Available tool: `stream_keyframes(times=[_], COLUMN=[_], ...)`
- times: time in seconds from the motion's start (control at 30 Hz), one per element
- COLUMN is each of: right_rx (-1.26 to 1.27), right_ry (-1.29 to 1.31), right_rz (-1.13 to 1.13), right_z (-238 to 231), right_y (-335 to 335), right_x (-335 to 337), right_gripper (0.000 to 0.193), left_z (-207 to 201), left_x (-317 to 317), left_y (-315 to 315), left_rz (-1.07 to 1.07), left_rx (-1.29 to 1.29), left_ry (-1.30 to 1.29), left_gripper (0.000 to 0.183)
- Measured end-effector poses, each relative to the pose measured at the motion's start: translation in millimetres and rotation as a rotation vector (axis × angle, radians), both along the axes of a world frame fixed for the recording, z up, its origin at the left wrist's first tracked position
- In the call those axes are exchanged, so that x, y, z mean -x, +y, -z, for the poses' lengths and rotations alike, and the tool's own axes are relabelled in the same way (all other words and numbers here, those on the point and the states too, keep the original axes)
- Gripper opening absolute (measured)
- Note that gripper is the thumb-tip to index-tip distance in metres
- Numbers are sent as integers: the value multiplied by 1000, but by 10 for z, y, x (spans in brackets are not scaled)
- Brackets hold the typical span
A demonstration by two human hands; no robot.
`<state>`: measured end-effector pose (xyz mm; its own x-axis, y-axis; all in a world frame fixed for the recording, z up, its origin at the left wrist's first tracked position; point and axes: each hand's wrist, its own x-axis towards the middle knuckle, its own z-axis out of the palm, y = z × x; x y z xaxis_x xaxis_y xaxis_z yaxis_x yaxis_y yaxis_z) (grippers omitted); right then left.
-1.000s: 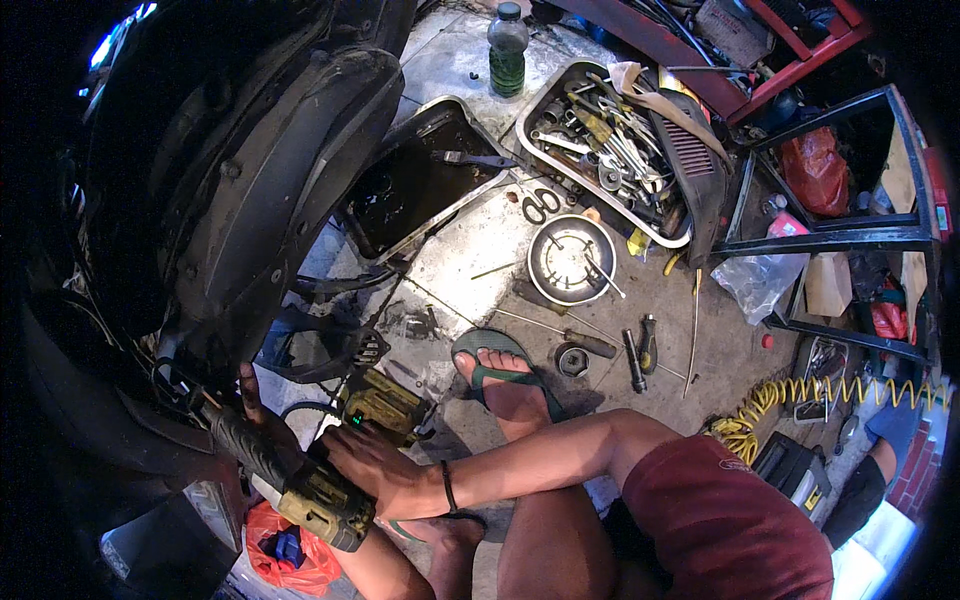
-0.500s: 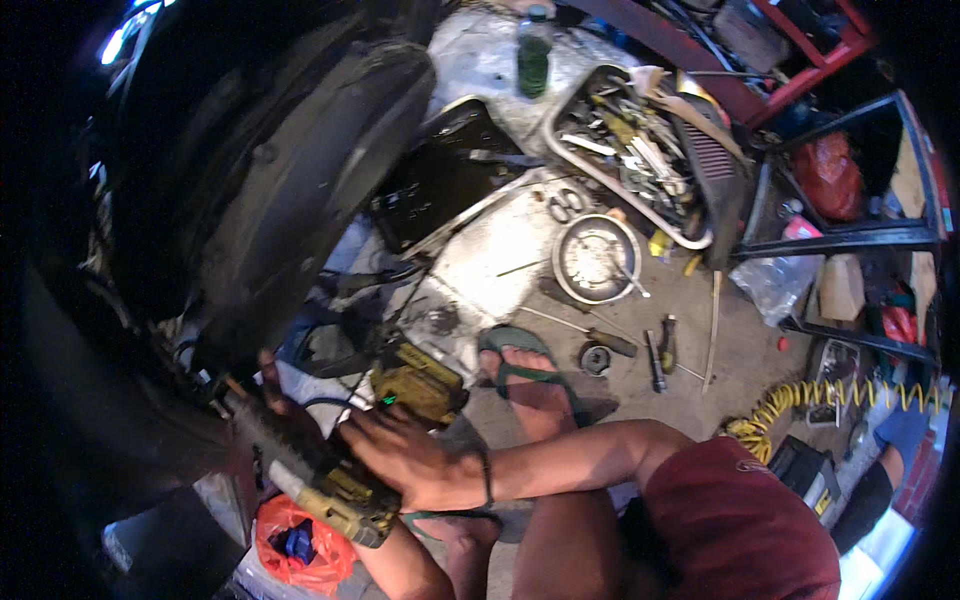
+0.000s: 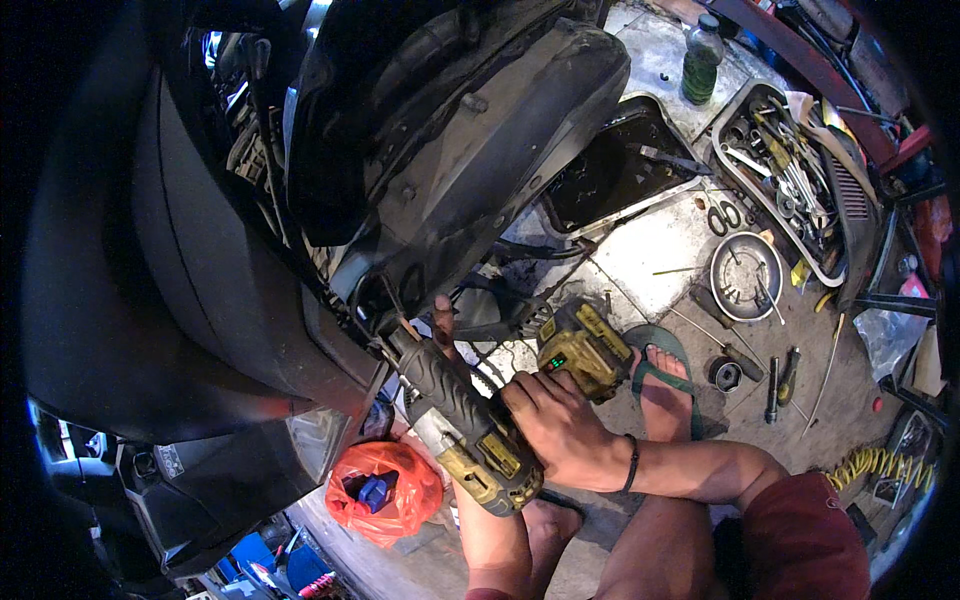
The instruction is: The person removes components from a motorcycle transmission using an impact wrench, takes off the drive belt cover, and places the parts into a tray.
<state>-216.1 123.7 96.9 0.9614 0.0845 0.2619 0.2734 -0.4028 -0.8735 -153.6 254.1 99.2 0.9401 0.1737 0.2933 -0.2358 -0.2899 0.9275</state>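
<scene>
My right hand (image 3: pixel 558 418) is closed round the handle of a yellow and black cordless drill (image 3: pixel 460 410). Its battery (image 3: pixel 590 350) points right, with small green lights lit. The drill's nose points up and left against the lower edge of a black scooter's body panels (image 3: pixel 450 200). My left forearm (image 3: pixel 492 545) passes beneath the drill. Of my left hand (image 3: pixel 443 318) only a finger or thumb shows, upright beside the drill's front end; the remainder is hidden behind the drill, so its grip is unclear.
An orange plastic bag (image 3: pixel 385 490) stands left of my forearm. On the floor to the right lie a round metal dish (image 3: pixel 748 262), screwdrivers (image 3: pixel 745 362), scissors (image 3: pixel 722 216) and a tool tray (image 3: pixel 838 268). A dark oil pan (image 3: pixel 590 222) and a green-filled bottle (image 3: pixel 703 62) are farther off.
My view has swung left, so everything sits farther right in the picture and more of the scooter shows. The right hand keeps its hold on the drill, whose nose stays at the panels.
</scene>
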Motion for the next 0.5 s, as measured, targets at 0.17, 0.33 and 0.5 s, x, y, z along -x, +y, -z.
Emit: stream_keyframes(times=[0.17,0.33,0.5], right_rx=[195,144,221], right_ry=[-41,9,-19], right_rz=[41,10,22], right_z=[-129,-101,-127], right_y=[-104,-82,-146], right_x=[-43,-45,-71], right_gripper=[39,43,43], left_z=[9,39,58], left_x=[-89,-106,-182], left_y=[11,4,14], left_rz=[3,13,10], left_rx=[8,24,19], left_ry=[6,12,17], left_gripper=[33,33,32])
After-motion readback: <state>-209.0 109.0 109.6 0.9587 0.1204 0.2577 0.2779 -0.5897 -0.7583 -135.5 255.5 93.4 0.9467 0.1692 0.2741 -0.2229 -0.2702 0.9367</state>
